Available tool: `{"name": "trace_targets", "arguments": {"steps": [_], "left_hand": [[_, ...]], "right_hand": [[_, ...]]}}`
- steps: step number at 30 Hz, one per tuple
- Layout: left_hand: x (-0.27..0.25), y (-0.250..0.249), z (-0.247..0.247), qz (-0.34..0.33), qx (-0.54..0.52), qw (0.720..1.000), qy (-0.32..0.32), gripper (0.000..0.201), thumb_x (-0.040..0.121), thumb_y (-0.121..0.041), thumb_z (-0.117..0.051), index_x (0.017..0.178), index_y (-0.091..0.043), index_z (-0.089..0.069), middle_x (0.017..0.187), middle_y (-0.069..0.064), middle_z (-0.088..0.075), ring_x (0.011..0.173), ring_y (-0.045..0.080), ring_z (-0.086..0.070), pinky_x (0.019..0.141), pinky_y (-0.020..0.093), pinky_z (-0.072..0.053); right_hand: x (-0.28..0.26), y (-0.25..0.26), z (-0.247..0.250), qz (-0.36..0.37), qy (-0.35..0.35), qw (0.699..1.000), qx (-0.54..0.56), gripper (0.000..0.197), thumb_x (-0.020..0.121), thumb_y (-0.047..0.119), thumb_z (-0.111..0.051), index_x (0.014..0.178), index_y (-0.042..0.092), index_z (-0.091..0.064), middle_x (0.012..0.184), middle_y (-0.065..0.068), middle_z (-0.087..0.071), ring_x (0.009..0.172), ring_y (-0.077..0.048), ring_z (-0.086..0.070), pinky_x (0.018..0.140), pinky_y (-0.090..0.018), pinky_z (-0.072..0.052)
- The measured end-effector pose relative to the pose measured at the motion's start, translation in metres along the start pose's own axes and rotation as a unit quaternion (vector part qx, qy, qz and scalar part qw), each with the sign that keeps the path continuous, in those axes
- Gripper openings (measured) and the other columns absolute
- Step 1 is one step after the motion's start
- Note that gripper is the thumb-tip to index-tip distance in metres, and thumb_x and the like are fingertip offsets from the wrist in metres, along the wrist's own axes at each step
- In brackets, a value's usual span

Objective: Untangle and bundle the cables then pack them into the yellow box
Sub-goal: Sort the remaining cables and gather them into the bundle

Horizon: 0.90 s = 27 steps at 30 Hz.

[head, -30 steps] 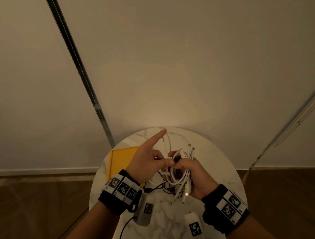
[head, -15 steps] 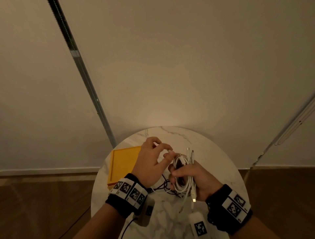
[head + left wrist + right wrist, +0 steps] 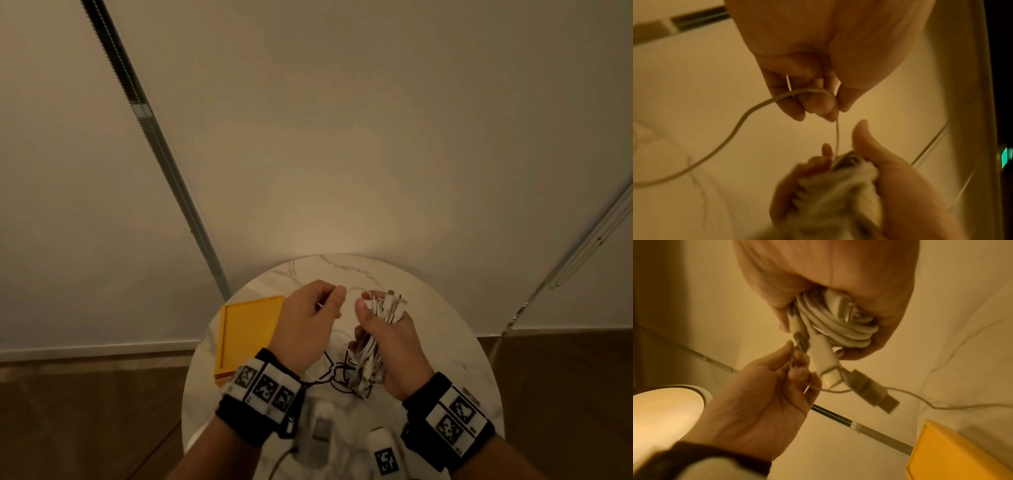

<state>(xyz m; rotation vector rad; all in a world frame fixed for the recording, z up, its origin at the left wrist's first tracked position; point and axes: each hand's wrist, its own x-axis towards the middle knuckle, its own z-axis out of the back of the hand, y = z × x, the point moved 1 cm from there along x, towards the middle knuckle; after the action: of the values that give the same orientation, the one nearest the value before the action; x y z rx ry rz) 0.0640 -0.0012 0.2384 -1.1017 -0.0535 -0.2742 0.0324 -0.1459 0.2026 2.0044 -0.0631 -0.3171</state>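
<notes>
My right hand (image 3: 383, 329) grips a coiled bundle of white cables (image 3: 380, 310) above the round marble table (image 3: 455, 342); plug ends stick out at its top. In the right wrist view the bundle (image 3: 838, 324) fills the palm, and USB plugs (image 3: 871, 386) hang from it. My left hand (image 3: 320, 308) pinches a thin white cable strand (image 3: 836, 133) that runs to the bundle. Dark cables (image 3: 337, 377) lie tangled on the table under the hands. The yellow box (image 3: 245, 332) lies open at the table's left, empty in what shows.
The table stands against a pale wall. A dark rail (image 3: 154, 137) runs down the wall on the left and a white strip (image 3: 582, 240) on the right. Wooden floor (image 3: 85, 411) surrounds the table. White tagged devices (image 3: 383, 455) hang under my wrists.
My left hand went from an outstretched finger to a pinch on the thin strand. My right hand turned the bundle so the plug ends point up and away.
</notes>
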Motion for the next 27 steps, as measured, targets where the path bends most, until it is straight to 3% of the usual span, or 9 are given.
{"name": "trace_targets", "arguments": {"steps": [3, 6, 9, 11, 17, 20, 22, 24, 27], "left_hand": [[-0.013, -0.011, -0.023, 0.011, -0.086, 0.996, 0.016, 0.016, 0.102, -0.025, -0.056, 0.111, -0.025, -0.07, 0.099, -0.01, -0.072, 0.089, 0.011, -0.068, 0.08, 0.033, -0.059], [-0.024, -0.018, -0.038, -0.025, -0.107, 0.993, 0.053, 0.028, 0.102, -0.015, -0.055, 0.12, -0.033, -0.068, 0.109, -0.019, -0.072, 0.1, 0.003, -0.067, 0.086, 0.027, -0.058], [-0.029, -0.013, -0.046, -0.032, -0.09, 0.994, 0.056, 0.035, 0.101, -0.01, -0.056, 0.123, -0.036, -0.063, 0.114, -0.023, -0.07, 0.106, -0.004, -0.064, 0.089, 0.016, -0.052], [-0.027, -0.005, -0.047, -0.026, -0.083, 0.995, 0.057, 0.03, 0.101, -0.009, -0.055, 0.122, -0.029, -0.064, 0.116, -0.017, -0.07, 0.11, -0.002, -0.063, 0.095, 0.022, -0.053], [-0.026, -0.004, -0.04, -0.037, -0.115, 0.99, 0.068, 0.026, 0.098, -0.002, -0.055, 0.108, -0.024, -0.064, 0.104, -0.012, -0.071, 0.103, 0.007, -0.066, 0.089, 0.023, -0.052], [-0.024, -0.006, -0.04, -0.039, -0.149, 0.986, 0.07, 0.009, 0.1, -0.014, -0.056, 0.106, -0.016, -0.062, 0.099, -0.003, -0.071, 0.095, 0.014, -0.067, 0.082, 0.03, -0.054], [-0.022, -0.007, -0.039, -0.043, -0.149, 0.985, 0.076, 0.01, 0.101, -0.021, -0.055, 0.106, -0.015, -0.061, 0.1, -0.001, -0.071, 0.094, 0.017, -0.067, 0.083, 0.038, -0.056], [-0.02, -0.005, -0.04, -0.041, -0.135, 0.987, 0.082, 0.015, 0.102, -0.02, -0.054, 0.115, -0.016, -0.062, 0.102, -0.003, -0.072, 0.098, 0.013, -0.068, 0.088, 0.04, -0.056], [-0.018, -0.002, -0.045, -0.042, -0.071, 0.993, 0.082, 0.044, 0.103, -0.015, -0.052, 0.147, -0.016, -0.046, 0.098, -0.011, -0.075, 0.098, 0.001, -0.067, 0.091, 0.026, -0.053]], "right_hand": [[0.005, 0.005, 0.002, 0.046, -0.033, 0.998, 0.03, 0.051, 0.078, 0.042, -0.078, 0.106, 0.003, -0.063, 0.083, -0.013, -0.064, 0.073, -0.029, -0.063, 0.067, -0.044, -0.058], [0.007, 0.007, 0.005, 0.071, -0.031, 0.995, 0.057, 0.043, 0.085, 0.035, -0.074, 0.1, -0.003, -0.059, 0.086, -0.016, -0.063, 0.082, -0.035, -0.066, 0.08, -0.057, -0.058], [0.008, 0.005, 0.008, 0.074, -0.04, 0.995, 0.046, 0.037, 0.083, 0.034, -0.076, 0.099, 0.004, -0.061, 0.08, -0.008, -0.061, 0.078, -0.026, -0.064, 0.077, -0.048, -0.056], [0.01, 0.003, 0.011, 0.077, -0.046, 0.995, 0.043, 0.037, 0.081, 0.035, -0.077, 0.099, 0.006, -0.061, 0.077, -0.005, -0.06, 0.075, -0.023, -0.062, 0.072, -0.043, -0.054], [0.01, 0.007, 0.012, 0.069, -0.03, 0.996, 0.039, 0.043, 0.074, 0.046, -0.079, 0.091, 0.012, -0.059, 0.071, -0.004, -0.054, 0.07, -0.023, -0.056, 0.064, -0.038, -0.051], [0.008, 0.002, 0.009, 0.039, 0.024, 0.998, 0.03, 0.056, 0.071, 0.057, -0.084, 0.091, 0.012, -0.06, 0.084, -0.016, -0.058, 0.081, -0.031, -0.063, 0.073, -0.046, -0.057], [0.005, 0.002, 0.007, 0.031, 0.033, 0.998, 0.033, 0.058, 0.075, 0.056, -0.079, 0.094, 0.005, -0.06, 0.09, -0.022, -0.059, 0.086, -0.036, -0.065, 0.075, -0.047, -0.059], [0.004, 0.003, 0.007, 0.02, 0.016, 0.999, 0.043, 0.065, 0.079, 0.055, -0.073, 0.102, -0.004, -0.058, 0.095, -0.028, -0.061, 0.09, -0.04, -0.066, 0.079, -0.05, -0.057], [0.006, 0.005, 0.009, -0.002, -0.006, 0.999, 0.044, 0.067, 0.082, 0.058, -0.067, 0.109, -0.004, -0.058, 0.099, -0.03, -0.062, 0.092, -0.04, -0.068, 0.078, -0.048, -0.058]]}}
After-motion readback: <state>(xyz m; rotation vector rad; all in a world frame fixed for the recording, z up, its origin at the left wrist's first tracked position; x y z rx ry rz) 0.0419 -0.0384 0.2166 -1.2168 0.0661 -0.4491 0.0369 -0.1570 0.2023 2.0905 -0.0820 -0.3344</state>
